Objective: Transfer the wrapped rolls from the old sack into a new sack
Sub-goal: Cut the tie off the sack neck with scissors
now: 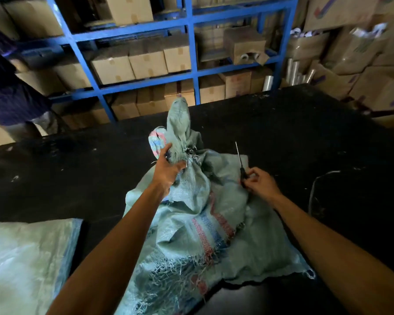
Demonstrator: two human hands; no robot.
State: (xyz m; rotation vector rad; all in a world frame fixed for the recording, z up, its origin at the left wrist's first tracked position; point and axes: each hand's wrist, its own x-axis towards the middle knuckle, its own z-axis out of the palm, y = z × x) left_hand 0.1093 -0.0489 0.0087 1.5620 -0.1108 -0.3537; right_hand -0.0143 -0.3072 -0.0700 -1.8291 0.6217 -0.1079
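- The old sack [205,223], a frayed pale-green woven one with red and blue stripes, is lying on the black table [77,169], filling its middle and reaching the near edge.
- The left hand [168,169] is gripping the sack's bunched neck tight and pulling it upright.
- The right hand [259,183] is pinching the dark handle of a screwdriver [240,162], its thin shaft pointing up and away, just beside the neck.
- A second pale sack [25,258] is lying flat at the table's near left corner, cut off by the frame.
- A loose loop of cord [314,192] is lying on the table to the right, apart from the sack.
- Open table is stretching left, right and beyond the sack.
- Blue shelving [189,21] with cardboard boxes [146,62] is standing behind the far edge; clear film rolls [293,69] are leaning at its right.
- A person in dark clothing [7,87] is standing at far left, mostly cut off.
- The sack's contents are staying hidden inside the weave.
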